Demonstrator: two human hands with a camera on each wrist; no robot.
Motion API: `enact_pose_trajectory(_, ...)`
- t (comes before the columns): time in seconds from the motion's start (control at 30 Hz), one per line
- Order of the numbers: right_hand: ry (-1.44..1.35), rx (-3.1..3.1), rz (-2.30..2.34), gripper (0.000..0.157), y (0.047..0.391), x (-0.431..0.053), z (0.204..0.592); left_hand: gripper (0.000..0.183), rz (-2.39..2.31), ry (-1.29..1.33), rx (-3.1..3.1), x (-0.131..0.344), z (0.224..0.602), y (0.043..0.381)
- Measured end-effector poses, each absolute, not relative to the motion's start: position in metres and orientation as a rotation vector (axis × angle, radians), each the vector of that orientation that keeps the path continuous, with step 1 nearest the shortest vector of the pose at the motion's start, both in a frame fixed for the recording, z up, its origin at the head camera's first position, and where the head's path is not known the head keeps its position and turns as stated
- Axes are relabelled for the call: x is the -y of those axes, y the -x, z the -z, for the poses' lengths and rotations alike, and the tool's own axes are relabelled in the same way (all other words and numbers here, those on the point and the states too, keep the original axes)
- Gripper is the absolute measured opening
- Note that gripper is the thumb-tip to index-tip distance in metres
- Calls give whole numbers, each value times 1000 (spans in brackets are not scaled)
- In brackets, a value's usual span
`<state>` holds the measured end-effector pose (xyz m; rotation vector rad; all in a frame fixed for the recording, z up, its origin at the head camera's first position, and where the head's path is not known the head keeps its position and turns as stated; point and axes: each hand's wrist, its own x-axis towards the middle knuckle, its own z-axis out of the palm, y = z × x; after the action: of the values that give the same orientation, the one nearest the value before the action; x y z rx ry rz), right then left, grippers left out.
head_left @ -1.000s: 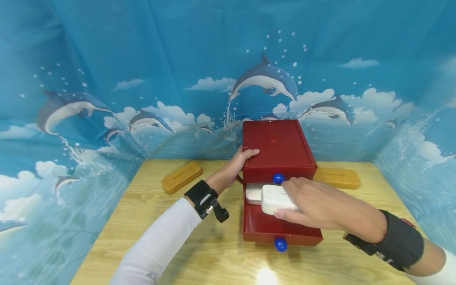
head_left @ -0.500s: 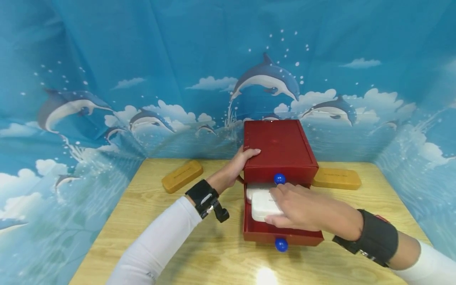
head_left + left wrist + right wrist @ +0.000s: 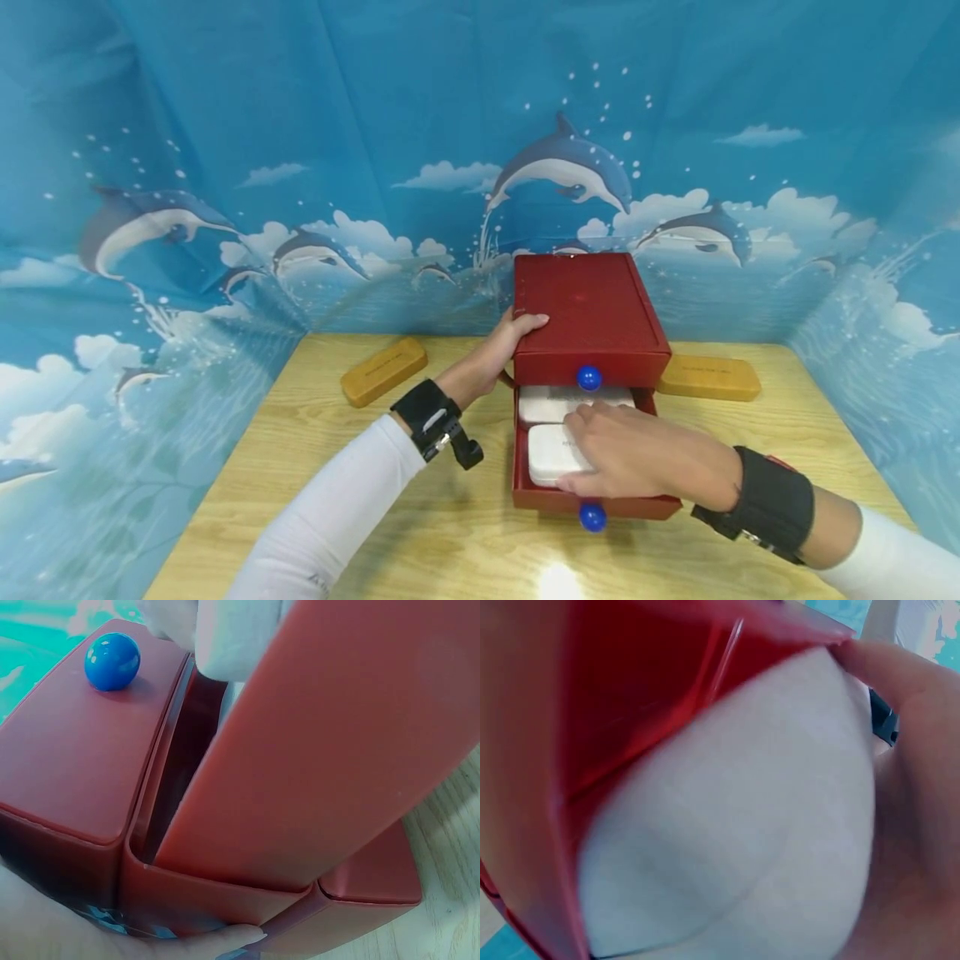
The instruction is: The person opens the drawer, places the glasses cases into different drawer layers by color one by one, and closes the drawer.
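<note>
A red drawer box stands at the back of the table. My left hand holds its left side, thumb over the top edge. One drawer below the top one is pulled out, its blue knob facing me. My right hand grips a white glasses case from the right, low inside the front of that drawer. Behind it in the drawer lies another white glasses case. In the right wrist view the held case lies close to the red drawer wall.
A tan case lies left of the box and another tan case lies to its right. A blue knob juts from the top drawer, just above the pulled-out one. A dolphin-print curtain hangs behind the wooden table.
My right hand has brought the white glasses case left, then forward and down into the front of the drawer, uncovering more of the case behind. The left hand and box have stayed put.
</note>
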<state>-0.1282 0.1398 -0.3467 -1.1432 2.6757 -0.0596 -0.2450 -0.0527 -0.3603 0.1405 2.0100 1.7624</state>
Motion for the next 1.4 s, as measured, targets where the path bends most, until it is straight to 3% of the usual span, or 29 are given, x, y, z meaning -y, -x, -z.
enact_pose_trajectory(0.23,1154,-2692,70,66,128,-138,354,80,-1752,-164,-2019,52,365,244)
enact_pose_trajectory(0.53,1139,-2723,96,40,128,-133,369,82,-1762,-149,-2013,51,368,244)
enact_pose_trajectory(0.7,1136,-2712,140,37,128,-132,371,81,-1766,-149,-2012,52,368,243)
enact_pose_trajectory(1.27,1045,-2708,156,54,131,-132,369,74,-1777,-145,-2005,54,364,245)
enact_pose_trajectory(1.4,1055,-2691,173,49,130,-135,366,76,-1767,-149,-2013,53,363,245)
